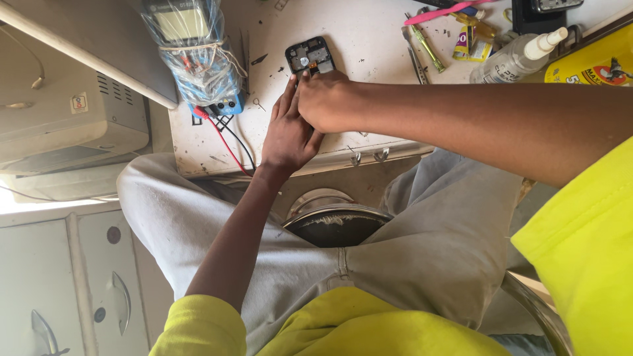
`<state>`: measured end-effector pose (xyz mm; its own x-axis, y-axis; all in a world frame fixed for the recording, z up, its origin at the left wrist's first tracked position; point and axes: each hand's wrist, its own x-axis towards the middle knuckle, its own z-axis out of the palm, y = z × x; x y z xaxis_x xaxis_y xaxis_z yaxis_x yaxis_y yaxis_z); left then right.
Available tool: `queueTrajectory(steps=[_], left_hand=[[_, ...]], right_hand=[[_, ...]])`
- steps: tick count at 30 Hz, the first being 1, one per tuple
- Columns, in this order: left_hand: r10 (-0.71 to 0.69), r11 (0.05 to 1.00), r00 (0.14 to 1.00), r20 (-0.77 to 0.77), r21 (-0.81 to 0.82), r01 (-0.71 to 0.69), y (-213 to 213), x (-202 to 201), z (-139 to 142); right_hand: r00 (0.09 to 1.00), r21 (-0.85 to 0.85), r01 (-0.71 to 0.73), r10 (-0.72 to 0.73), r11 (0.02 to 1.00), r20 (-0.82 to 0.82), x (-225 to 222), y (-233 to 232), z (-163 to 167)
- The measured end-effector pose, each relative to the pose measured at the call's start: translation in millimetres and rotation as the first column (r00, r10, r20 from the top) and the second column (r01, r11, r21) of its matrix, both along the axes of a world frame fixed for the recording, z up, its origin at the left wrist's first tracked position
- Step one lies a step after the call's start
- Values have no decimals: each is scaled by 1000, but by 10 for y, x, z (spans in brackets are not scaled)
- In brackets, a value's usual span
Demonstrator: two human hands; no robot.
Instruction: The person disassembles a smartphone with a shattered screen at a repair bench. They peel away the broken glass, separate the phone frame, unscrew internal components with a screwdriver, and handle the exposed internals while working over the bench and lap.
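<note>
White scuffed tabletop [369, 39], opened phone [310, 55] at its middle.
Both hands meet at the phone's near end: left hand [287, 132] flat, fingers extended; right hand [324, 100] curled, pinching its near edge. Phone's long axis runs away from them.

An opened phone [310, 56] lies on the worktable [369, 39] at the upper middle of the frame. The right hand [324, 100] lies over the left hand [288, 132] just below it, fingertips touching its lower edge. A wrapped multimeter [191, 56] stands to the upper left, its leads [227, 135] trailing over the table's near edge. Tweezers [417, 62], a screwdriver [427, 45] and a spray bottle [517, 56] lie at upper right.
</note>
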<state>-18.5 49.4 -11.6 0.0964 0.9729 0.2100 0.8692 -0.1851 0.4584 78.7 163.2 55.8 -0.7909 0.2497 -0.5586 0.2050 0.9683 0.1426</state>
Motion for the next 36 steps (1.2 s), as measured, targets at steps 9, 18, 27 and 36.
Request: queueTrajectory(steps=[9, 18, 27, 36], left_hand=[[14, 999, 1000, 20, -43, -14, -3, 2, -17], [30, 998, 999, -22, -51, -31, -4, -2, -35], [27, 1000, 999, 19, 11, -27, -18, 13, -13], [25, 999, 1000, 8, 28, -26, -15, 10, -17]], right_hand=[[991, -102, 85, -94, 991, -92, 49, 15, 182], [960, -87, 280, -278, 956, 30, 33, 160, 297], [797, -413, 486, -584, 771, -153, 737, 414, 376], [424, -736, 580, -901, 348, -91, 1262, 307, 197]])
